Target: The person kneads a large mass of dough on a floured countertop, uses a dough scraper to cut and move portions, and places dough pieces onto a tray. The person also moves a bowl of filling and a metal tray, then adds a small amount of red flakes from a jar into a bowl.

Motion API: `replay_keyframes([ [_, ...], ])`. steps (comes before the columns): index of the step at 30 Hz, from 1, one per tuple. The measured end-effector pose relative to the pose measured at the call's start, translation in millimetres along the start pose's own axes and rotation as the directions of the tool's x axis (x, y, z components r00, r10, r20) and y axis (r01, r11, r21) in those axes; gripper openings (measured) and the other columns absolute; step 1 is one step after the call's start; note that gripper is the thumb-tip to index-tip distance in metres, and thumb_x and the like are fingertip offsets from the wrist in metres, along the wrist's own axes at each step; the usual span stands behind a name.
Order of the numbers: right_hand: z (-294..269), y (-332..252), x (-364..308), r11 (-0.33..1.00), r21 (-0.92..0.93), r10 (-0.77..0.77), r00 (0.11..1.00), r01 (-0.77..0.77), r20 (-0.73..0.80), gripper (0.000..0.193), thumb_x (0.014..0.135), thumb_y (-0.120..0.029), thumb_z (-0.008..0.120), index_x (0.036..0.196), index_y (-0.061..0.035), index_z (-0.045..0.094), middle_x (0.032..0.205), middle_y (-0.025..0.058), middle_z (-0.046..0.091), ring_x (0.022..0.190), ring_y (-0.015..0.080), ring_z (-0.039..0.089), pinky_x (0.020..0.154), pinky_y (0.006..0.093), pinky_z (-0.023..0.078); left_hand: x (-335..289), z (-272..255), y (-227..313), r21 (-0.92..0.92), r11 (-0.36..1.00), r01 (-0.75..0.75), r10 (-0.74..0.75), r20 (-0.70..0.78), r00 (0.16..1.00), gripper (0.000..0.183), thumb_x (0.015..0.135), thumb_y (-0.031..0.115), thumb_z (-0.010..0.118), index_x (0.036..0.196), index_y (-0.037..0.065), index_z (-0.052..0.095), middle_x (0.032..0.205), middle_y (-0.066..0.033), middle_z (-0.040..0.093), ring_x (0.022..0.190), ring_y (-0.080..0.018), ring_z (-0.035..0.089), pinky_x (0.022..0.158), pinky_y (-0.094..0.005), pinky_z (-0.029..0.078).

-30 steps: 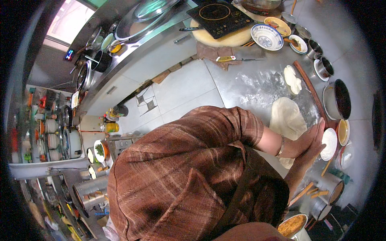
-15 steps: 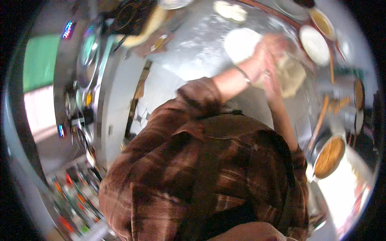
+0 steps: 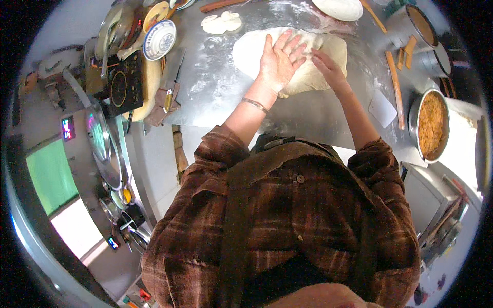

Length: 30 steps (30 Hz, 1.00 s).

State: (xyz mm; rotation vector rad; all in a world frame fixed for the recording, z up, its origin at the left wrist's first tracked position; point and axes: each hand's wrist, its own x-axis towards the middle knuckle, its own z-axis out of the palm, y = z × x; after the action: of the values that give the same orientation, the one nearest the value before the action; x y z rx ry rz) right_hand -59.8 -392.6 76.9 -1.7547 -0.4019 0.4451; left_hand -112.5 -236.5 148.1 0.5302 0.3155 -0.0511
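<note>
A large pale slab of dough (image 3: 304, 82) lies flattened on the floured metal table (image 3: 203, 84). Over its middle, my left hand (image 3: 280, 61) is turned palm up with the fingers spread, nothing held in it. My right hand (image 3: 331, 71) is at the dough's right part, its fingers stretched out towards the left hand; whether they press on the dough cannot be told. A smaller, lumpy piece of dough (image 3: 222, 23) rests farther back to the left.
On the left are a knife (image 3: 168, 100) on a brown cloth, a patterned bowl (image 3: 159, 40) and a black cooktop (image 3: 126, 84). To the right lie a white scraper (image 3: 382, 109), a rolling pin (image 3: 395, 90) and a pan of orange-brown filling (image 3: 431, 126). A white plate (image 3: 339, 6) stands at the back.
My hands were together and blurred near the dough's right side; now they are apart over it, the left one turned palm up. The whole view has swung round.
</note>
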Motion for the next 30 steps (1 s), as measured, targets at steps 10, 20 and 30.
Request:
replay_keyframes([
  [10, 67.2, -104.2, -52.7, 0.574, 0.804, 0.055, 0.986, -0.158, 0.155, 0.044, 0.087, -0.027, 0.051, 0.118, 0.0024, 0.040, 0.107, 0.0079, 0.051, 0.094, 0.0161, 0.052, 0.081, 0.0300, 0.045, 1.6, 56.1, 27.0, -0.301, 0.946, -0.118, 0.158, 0.111, 0.981, 0.056, 0.087, 0.049, 0.031, 0.118, 0.005, 0.047, 0.114, -0.0174, 0.052, 0.106, -0.0314, 0.049, 0.091, -0.0406, 0.039],
  [20, 75.2, -108.7, -47.9, 0.936, 0.329, 0.171, 0.979, -0.126, -0.110, 0.043, 0.090, -0.036, 0.037, 0.111, -0.0013, 0.051, 0.109, 0.0107, 0.053, 0.099, 0.0199, 0.049, 0.086, 0.0320, 0.041, 2.8, 56.4, 11.8, -0.003, 0.965, -0.262, 0.258, 0.169, 0.951, 0.070, 0.088, 0.055, 0.016, 0.113, -0.004, 0.045, 0.111, -0.0262, 0.050, 0.104, -0.0367, 0.049, 0.095, -0.0443, 0.036],
  [30, 62.0, -87.8, -26.2, 0.783, 0.622, 0.052, 0.996, 0.008, -0.079, 0.044, 0.090, -0.038, 0.038, 0.115, -0.0014, 0.043, 0.104, 0.0122, 0.056, 0.091, 0.0200, 0.055, 0.078, 0.0293, 0.044, -20.8, 52.6, -23.9, 0.691, 0.158, -0.705, 0.330, 0.636, 0.697, 0.071, 0.087, 0.056, 0.011, 0.119, 0.001, 0.044, 0.125, -0.0116, 0.044, 0.122, -0.0303, 0.033, 0.105, -0.0422, 0.012],
])
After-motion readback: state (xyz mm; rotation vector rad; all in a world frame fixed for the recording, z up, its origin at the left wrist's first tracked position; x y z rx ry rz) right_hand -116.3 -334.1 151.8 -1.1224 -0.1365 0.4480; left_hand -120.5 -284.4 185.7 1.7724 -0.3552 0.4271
